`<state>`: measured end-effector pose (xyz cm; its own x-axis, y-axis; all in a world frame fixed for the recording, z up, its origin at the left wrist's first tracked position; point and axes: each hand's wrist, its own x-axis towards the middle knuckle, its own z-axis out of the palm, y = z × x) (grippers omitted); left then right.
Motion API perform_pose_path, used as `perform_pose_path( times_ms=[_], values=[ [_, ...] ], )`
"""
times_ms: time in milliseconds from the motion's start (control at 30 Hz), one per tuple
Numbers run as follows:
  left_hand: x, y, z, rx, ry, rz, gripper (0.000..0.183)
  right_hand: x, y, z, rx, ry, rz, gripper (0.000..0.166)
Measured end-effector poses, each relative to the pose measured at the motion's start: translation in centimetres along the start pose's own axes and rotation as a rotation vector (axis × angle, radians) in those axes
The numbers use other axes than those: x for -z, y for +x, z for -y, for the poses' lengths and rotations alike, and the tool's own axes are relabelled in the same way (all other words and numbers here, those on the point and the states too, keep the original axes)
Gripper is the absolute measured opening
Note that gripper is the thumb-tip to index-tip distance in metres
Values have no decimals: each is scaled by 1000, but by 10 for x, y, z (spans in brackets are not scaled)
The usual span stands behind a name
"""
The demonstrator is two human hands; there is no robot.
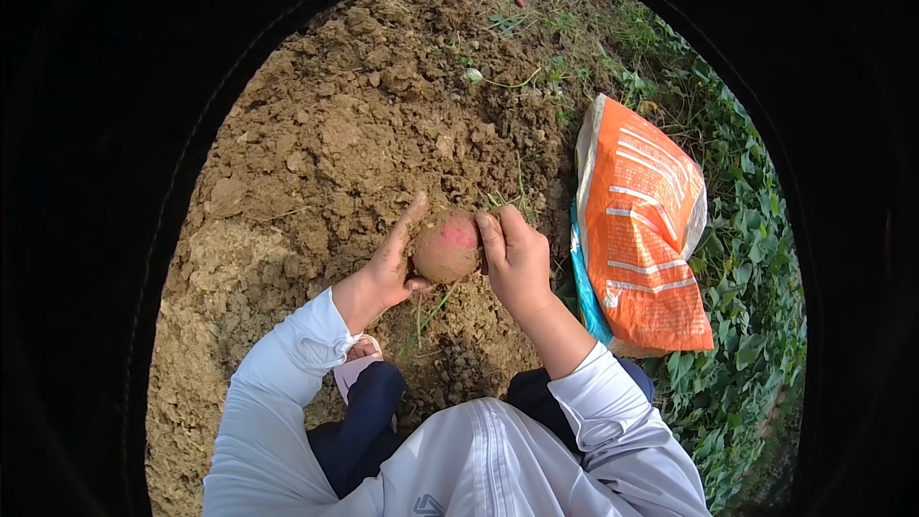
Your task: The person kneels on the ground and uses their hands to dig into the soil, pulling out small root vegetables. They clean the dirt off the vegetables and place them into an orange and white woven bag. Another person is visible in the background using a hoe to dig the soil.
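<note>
A large, round, reddish root tuber coated in soil (446,245) is held between my two hands above the dug earth. My left hand (388,258) cups its left side, thumb and fingers spread around it. On its right side, my right hand (513,251) pinches the edge with thumb and curled fingers. Reddish skin shows through the soil on the upper right of the tuber. The fingertips behind it are hidden.
An orange woven plastic sack (646,230) with white lines and print lies to the right, over a blue part. Green leafy vines (747,301) grow along the right edge. Loose clods of brown soil (323,136) spread ahead and left. A small pale object (472,75) lies farther off.
</note>
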<state>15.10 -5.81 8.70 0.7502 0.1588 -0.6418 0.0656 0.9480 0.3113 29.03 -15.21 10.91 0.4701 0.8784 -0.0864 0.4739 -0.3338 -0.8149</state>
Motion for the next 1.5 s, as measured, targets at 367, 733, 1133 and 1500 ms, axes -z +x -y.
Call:
perform_pose_path(
  times_ms=[367, 733, 1133, 1500],
  values=[
    [17, 11, 19, 180, -344, 394, 59, -2, 5, 12, 111, 120, 70, 34],
    [13, -1, 27, 333, -228, 433, 66, 0, -1, -6, 557, 75, -11, 29],
    [31, -1, 5, 121, -193, 465, 76, 4, -9, -8, 307, -360, 36, 15],
    [33, 2, -5, -19, -240, 194, 81, -3, -14, -20, 240, -293, 192, 21]
  ],
)
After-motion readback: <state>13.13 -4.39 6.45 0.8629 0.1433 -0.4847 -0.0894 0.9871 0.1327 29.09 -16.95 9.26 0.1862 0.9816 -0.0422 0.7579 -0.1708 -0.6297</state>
